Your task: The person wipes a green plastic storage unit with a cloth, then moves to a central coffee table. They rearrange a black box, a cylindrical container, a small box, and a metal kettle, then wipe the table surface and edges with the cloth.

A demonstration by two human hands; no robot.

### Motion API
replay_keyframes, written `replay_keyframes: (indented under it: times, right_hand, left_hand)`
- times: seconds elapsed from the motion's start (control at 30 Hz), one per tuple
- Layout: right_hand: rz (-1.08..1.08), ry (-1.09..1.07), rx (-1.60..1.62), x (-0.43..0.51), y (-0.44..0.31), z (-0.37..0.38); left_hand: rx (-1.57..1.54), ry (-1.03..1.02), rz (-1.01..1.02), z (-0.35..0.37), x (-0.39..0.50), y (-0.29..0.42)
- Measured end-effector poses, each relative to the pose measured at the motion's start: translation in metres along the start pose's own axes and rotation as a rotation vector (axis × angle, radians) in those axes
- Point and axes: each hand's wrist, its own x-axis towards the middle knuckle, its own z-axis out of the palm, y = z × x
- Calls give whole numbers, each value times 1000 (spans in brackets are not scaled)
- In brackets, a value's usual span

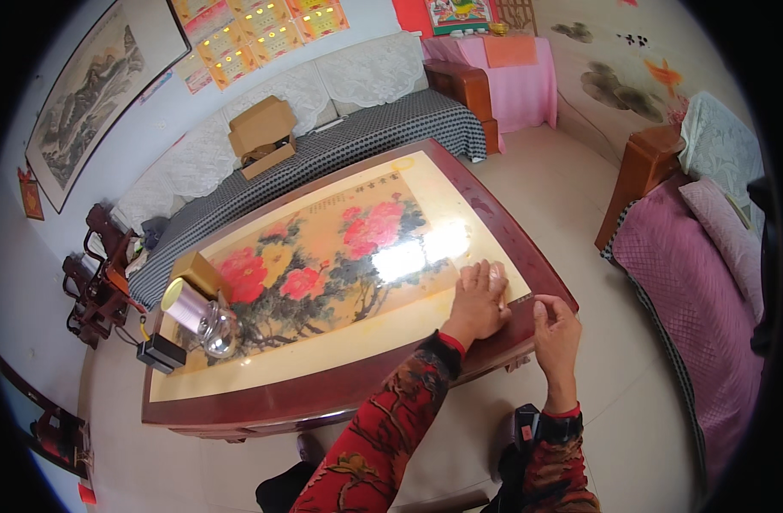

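Note:
My left hand [481,301] lies palm down near the right end of the coffee table [270,399], its fingers over a small clear, shiny object [496,272]. What that object is cannot be made out, as the hand covers most of it. Just right of the table's near right corner is my right hand [558,327], fingers loosely bent and nothing visible in it. Under the glossy tabletop cover spreads a peony painting [302,282] with a bright reflection at its right part.
A glass vessel [221,336], a pale cylindrical canister [185,301], a gold box [199,272] and a black box-like device [162,353] stand at the table's left end. An opened cardboard box [263,131] rests on the sofa [366,125] behind. To the right is a pink-covered seat [673,301].

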Motion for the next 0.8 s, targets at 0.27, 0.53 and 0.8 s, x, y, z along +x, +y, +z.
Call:
replay_keyframes:
  times: [0.27, 0.53, 0.8]
  right_hand:
    - [-120, -64, 12, -8, 3, 20]
    - [-82, -40, -28, 7, 18, -24]
    - [-69, -30, 41, 15, 25, -24]
  left_hand:
    - [45, 203, -399, -51, -115, -160]
    - [366, 131, -956, -114, -285, -243]
    - [232, 265, -449, -36, -137, -117]
